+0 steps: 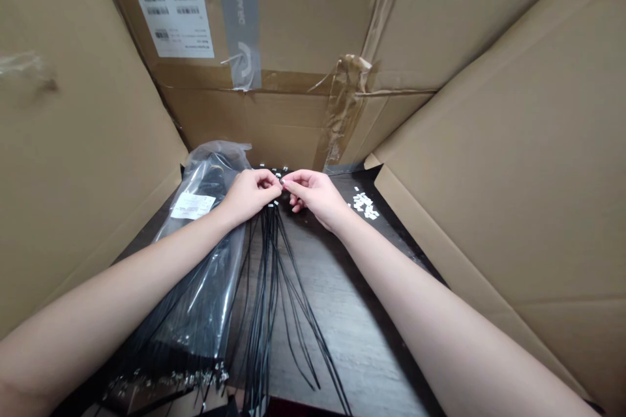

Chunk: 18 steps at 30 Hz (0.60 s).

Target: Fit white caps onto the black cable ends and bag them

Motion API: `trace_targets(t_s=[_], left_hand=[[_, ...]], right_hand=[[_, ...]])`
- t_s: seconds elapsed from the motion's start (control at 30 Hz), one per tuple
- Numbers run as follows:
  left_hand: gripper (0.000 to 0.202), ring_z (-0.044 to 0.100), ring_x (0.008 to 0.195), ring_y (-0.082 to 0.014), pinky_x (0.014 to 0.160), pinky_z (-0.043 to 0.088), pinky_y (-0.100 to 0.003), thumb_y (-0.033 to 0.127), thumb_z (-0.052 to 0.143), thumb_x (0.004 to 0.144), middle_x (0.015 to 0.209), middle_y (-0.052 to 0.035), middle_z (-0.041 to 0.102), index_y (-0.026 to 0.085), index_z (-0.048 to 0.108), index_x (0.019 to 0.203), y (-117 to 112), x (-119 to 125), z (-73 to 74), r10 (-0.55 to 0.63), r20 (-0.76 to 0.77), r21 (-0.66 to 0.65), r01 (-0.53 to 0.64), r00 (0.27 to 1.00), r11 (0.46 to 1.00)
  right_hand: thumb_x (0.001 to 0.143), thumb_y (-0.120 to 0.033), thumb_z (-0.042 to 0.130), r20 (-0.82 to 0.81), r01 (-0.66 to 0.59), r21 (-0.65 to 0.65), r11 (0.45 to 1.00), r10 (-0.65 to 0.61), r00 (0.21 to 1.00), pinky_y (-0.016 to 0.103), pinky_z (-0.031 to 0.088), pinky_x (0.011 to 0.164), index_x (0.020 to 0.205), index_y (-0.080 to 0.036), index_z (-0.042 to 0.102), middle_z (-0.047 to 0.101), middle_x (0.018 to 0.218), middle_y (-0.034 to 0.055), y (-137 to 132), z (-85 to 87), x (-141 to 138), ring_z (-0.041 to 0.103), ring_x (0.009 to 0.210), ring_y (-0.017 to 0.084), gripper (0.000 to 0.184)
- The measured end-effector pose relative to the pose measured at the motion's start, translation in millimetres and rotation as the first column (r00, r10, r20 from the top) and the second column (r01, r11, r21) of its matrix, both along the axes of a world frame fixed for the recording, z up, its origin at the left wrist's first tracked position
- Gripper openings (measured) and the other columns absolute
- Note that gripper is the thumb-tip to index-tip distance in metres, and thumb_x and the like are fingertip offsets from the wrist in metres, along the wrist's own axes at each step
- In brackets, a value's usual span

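Left hand (257,190): reaching in from the near left, thumb and forefinger closed in a pinch at the far middle of the table.

Right hand (310,195): facing the left one, thumb and forefinger likewise pinched, the two sets of fingertips meeting or all but meeting. From where I stood, whatever lay between them was too small to tell.

Black wires (264,287), a loose bunch: laid from just below the left hand toward the near edge, several strands fanning off to the right.

Small white pieces (274,203): at the far ends of the wires, close under the fingertips; a few more lay just beyond the hands.

White connectors (364,202), a heap: on the far right of the table, apart from the right hand.

Clear plastic bag (200,313): on the left, under the left forearm, filled with further black wires, light-coloured tips clustered at its near end; a white label (193,206) on its far half.

Table (352,306): dark, with a faint grain.

Cardboard box (293,26): standing at the far side, bearing grey tape (239,13), a barcode sheet (173,16) and upside-down print. Cardboard panels (528,163) flanked the table left and right.
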<state>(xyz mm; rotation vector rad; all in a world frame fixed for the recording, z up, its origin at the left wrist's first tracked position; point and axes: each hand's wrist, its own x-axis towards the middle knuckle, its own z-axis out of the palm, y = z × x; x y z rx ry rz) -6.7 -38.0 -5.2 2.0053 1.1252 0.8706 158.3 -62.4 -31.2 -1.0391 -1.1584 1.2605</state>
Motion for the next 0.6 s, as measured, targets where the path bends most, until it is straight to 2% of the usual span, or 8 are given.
trace_targets(t_s=[0.23, 0.6], left_hand=[[0.024, 0.055, 0.063, -0.0147, 0.060, 0.040, -0.026, 0.036, 0.064, 0.073, 0.069, -0.0040, 0.068, 0.014, 0.072, 0.074, 0.6, 0.2, -0.1, 0.020, -0.017, 0.020, -0.020, 1.000, 1.000], [0.021, 0.052, 0.061, -0.0134, 0.060, 0.037, -0.025, 0.034, 0.063, 0.071, 0.064, -0.0016, 0.064, 0.013, 0.070, 0.071, -1.6, 0.5, 2.5, 0.016, 0.010, -0.003, -0.016, 1.000, 1.000]], right_hand=[[0.063, -0.036, 0.085, -0.007, 0.012, 0.001, 1.000, -0.012, 1.000, 0.020, 0.047, 0.039, 0.077, -0.014, 0.067, 0.056, 0.054, -0.0039, 0.7, -0.3, 0.7, 0.049, 0.046, 0.007, 0.032], [0.061, -0.033, 0.082, -0.032, 0.000, 0.041, 0.999, 0.001, 0.999, 0.020, 0.045, 0.039, 0.079, -0.016, 0.067, 0.059, 0.061, -0.0035, -1.0, -1.2, 1.6, 0.048, 0.047, 0.007, 0.029]])
